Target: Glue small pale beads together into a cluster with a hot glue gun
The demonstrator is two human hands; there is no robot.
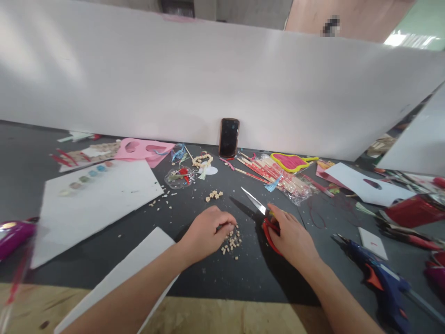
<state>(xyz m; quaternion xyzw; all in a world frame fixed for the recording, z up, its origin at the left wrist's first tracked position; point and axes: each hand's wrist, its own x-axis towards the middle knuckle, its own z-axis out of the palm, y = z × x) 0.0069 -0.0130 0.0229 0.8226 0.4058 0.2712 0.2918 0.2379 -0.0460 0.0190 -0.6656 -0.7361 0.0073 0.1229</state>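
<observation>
My left hand [208, 230] is over the dark tabletop with thumb and fingertips pinched together. Whatever sits between those fingertips is too small to make out. Just under and beside them lies a loose pile of short beige cut pieces [232, 242]. My right hand [294, 235] grips scissors [256, 202] by their red handles, the blades pointing up and left, away from me. The blades look closed or nearly so. Beyond my left hand rests a small cluster of beige pieces [213, 195] stuck together in flower-like shapes.
A phone [228, 137] leans on the white partition [215, 83]. Red-and-beige sticks [264, 172] and a pink fan-shaped piece [290, 162] lie back right. A blue glue gun [377, 273] is at right. White boards [104, 204] and a clear tray of bits [179, 178] are left.
</observation>
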